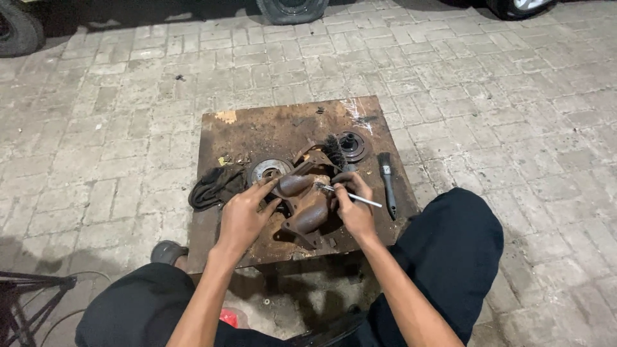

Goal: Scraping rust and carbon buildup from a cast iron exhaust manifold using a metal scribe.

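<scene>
A: The rusty worktop [283, 125] filled mid-frame, and the rusted manifold casting [307, 207] lay at its centre. Could it have shifted?

B: Likely. The left hand [246, 215] only steadied it with spread fingers, nothing grasped. The right hand [352, 204] gripped a thin wire brush [350, 196]; slipping off the curve might have grazed knuckles.
</scene>
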